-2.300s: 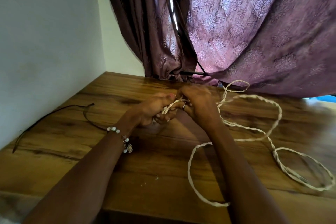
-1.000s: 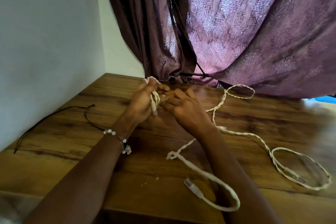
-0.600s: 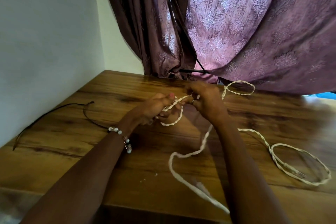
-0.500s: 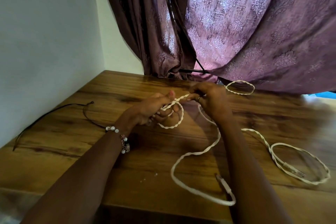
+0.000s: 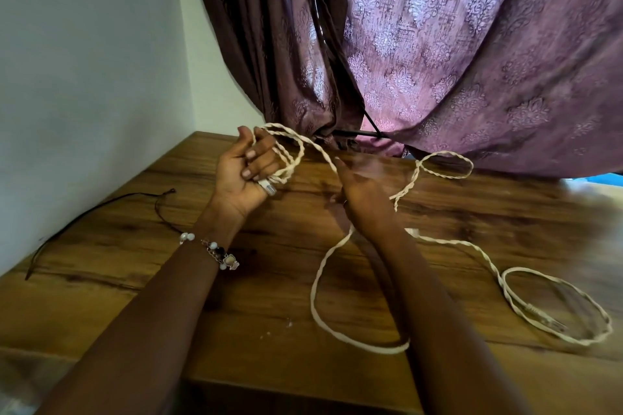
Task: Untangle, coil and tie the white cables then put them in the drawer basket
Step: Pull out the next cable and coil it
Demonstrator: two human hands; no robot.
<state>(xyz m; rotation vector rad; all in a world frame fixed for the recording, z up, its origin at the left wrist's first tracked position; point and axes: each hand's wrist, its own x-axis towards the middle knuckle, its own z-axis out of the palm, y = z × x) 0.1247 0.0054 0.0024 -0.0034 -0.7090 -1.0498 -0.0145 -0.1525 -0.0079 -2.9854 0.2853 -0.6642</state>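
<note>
Showing two bare hands above a wooden counter. Left hand, palm toward the camera, has its fingers curled round several loops of twisted white cable; a plug end of the cable pokes out near the heel of that hand. Right hand, blurred, sits just right of the left, and a strand of the cable runs from the left hand's loops to its fingertips; whether it pinches that strand cannot be told. From under the right hand the cable drops to the counter, sweeps in a wide bend toward the near edge, and passes behind the right forearm. On the right, more twisted cable forms a small loop at the far side near the curtain and a larger flat loop toward the near right. Beaded bracelet circles the left wrist. Thin dark cord lies on the counter at left, along the wall.
</note>
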